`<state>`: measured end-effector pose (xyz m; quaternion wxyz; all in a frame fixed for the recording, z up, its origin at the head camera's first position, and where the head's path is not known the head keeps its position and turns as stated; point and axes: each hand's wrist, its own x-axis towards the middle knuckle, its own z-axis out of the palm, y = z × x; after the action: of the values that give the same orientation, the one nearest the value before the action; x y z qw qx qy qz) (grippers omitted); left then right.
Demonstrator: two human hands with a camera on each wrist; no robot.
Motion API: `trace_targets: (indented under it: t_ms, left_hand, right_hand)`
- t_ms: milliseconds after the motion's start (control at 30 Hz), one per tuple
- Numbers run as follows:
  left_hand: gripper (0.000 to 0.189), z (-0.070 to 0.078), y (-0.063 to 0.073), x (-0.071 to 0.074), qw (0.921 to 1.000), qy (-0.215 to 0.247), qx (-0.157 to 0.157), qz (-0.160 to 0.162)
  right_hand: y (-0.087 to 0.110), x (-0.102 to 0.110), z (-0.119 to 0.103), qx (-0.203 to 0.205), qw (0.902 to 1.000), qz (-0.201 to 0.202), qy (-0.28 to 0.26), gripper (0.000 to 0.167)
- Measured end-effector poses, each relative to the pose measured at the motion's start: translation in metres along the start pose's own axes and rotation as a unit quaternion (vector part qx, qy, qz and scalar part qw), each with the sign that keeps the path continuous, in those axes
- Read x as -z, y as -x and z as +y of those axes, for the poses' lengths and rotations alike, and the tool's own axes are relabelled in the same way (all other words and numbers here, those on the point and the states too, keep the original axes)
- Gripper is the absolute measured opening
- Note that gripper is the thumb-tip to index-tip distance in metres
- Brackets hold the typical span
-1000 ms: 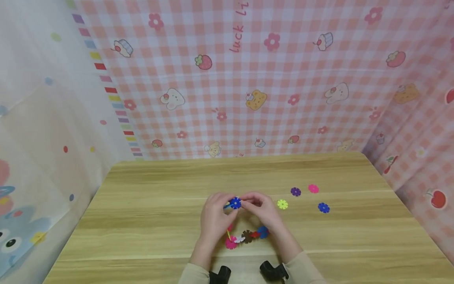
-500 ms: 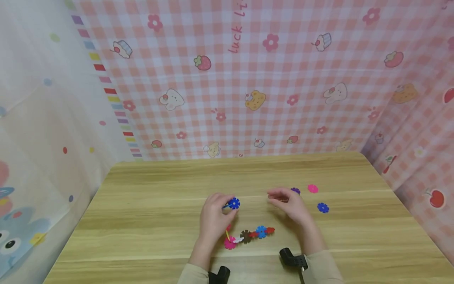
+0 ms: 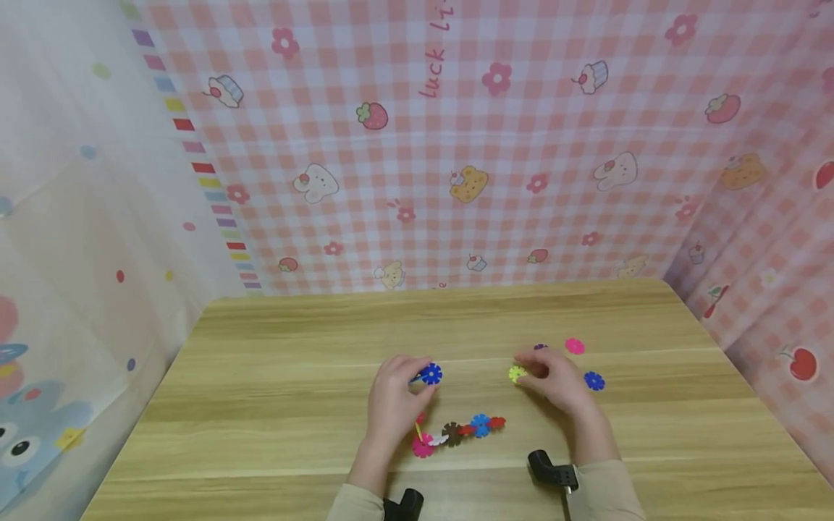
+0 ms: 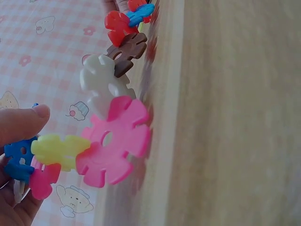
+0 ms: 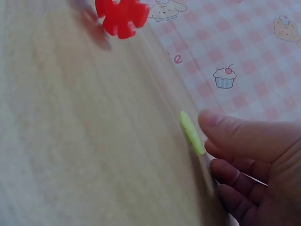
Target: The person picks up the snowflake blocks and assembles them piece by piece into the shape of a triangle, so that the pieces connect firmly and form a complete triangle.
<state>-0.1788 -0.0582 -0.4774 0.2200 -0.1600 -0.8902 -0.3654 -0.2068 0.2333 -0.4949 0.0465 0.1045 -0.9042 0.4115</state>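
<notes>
Head view, lower centre: I see the left hand point(image 3: 394, 401) pinching a disc chain point(image 3: 452, 434). Rightward, the right hand point(image 3: 559, 382), fingertips apart, sits beside a yellow disc point(image 3: 516, 374).

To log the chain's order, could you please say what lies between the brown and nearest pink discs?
The left wrist view shows a white disc between the brown disc and the pink disc.

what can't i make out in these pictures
Head view: most of the purple disc, behind the right hand.
Head view: part of the flower-disc chain, covered by the left hand.
Right wrist view: the top of the red disc, cut off by the upper edge.
Right wrist view: whether the right hand touches the yellow-green disc; seen edge-on, contact is unclear.
</notes>
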Motion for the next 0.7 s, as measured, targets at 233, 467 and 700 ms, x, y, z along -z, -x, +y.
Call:
trace_targets:
  t_ms: [233,467,700]
  left_hand:
    - [0.039,0.0004,0.0000,-0.0005,1.0000,0.003,0.004,0.000]
    - [0.039,0.0000,0.0002,-0.0009,1.0000,0.001,0.003,0.001]
    - [0.038,0.0000,0.0000,-0.0014,1.0000,-0.002,0.000,-0.001]
  right_hand:
    - [0.0020,-0.0017,0.0032,0.015,0.9997,-0.003,0.021,0.033]
    - [-0.0003,-0.0045,0.0087,0.016,0.9992,-0.005,0.035,0.026]
    - [-0.0019,-0.0068,0.0076,-0.013,0.9998,-0.002,0.016,0.024]
